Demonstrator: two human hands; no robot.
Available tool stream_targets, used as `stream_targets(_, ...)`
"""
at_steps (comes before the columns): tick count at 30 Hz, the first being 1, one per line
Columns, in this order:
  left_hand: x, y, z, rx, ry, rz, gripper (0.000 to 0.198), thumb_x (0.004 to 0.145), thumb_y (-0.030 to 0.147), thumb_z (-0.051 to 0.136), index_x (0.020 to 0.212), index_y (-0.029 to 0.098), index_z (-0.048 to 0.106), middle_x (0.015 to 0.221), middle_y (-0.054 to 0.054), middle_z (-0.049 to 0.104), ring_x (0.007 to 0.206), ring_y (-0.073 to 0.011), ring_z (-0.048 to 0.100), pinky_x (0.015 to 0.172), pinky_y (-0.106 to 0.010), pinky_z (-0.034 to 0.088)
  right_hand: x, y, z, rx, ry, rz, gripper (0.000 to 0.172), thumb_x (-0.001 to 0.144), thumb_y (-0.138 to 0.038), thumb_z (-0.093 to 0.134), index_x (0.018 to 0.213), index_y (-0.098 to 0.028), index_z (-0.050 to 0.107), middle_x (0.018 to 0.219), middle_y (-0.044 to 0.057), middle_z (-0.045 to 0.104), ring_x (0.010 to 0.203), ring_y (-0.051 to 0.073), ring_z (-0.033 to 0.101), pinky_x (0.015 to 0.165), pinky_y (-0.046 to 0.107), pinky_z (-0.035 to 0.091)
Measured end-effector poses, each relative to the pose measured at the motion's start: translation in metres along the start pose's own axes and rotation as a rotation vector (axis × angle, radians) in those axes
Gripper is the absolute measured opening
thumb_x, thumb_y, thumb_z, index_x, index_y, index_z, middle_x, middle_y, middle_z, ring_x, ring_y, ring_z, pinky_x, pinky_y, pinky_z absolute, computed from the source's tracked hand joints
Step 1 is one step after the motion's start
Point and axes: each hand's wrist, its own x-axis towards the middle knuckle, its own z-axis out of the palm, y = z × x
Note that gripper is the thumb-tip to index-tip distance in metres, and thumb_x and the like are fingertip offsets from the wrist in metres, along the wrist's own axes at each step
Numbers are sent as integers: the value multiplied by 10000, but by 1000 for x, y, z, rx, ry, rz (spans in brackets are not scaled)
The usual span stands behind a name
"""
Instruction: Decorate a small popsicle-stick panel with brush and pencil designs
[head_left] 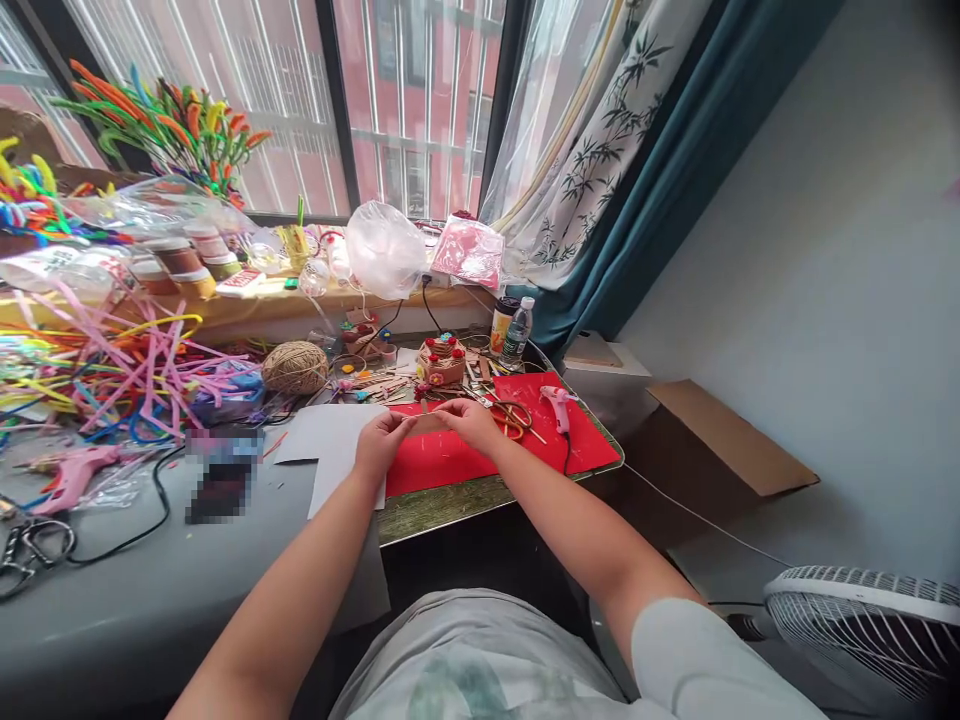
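Note:
My left hand (381, 440) and my right hand (471, 420) meet over a red mat (450, 462) on the table. Between their pinched fingers they hold a small flat wooden piece (425, 423). Both hands are closed on it. Orange-handled scissors (511, 416) lie just right of my right hand. A pink glue gun (559, 405) stands further right on the mat. A small wooden box with red decorations (441, 362) sits behind the hands.
A ball of twine (295, 367), a heap of coloured pipe cleaners (112, 370), a second pink glue gun (71, 475) and white paper (330, 440) lie to the left. Bottles (511, 328) stand at the back. A cardboard box (724, 440) and a fan (870, 620) are on the floor, right.

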Motion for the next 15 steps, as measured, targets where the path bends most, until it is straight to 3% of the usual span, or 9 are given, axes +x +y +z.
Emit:
stream_targets(5, 0, -1, -2, -39, 20, -34, 411, 1003, 412, 664, 1336, 174, 629, 1340, -109, 655, 1149, -247, 673, 968, -471, 603, 9, 8, -3, 101, 37, 25, 452, 659, -580, 886, 823, -176, 768, 730, 16, 727, 656, 149, 603, 671, 296, 494)
stream_targets(11, 2, -3, -3, -141, 120, -45, 406, 1005, 413, 662, 1330, 172, 630, 1327, -107, 660, 1135, -241, 677, 958, -465, 607, 20, 15, -5, 116, 5, 36, 417, 693, -560, 891, 802, -178, 764, 708, 25, 723, 638, 159, 615, 666, 305, 505)
stream_targets(15, 6, 0, -5, -202, 246, -45, 368, 997, 480, 658, 1161, 152, 683, 1094, -67, 719, 925, -179, 694, 827, -362, 606, 21, 22, -7, 93, 11, 37, 387, 749, -555, 861, 776, -184, 753, 687, 23, 708, 631, 157, 606, 655, 297, 491)
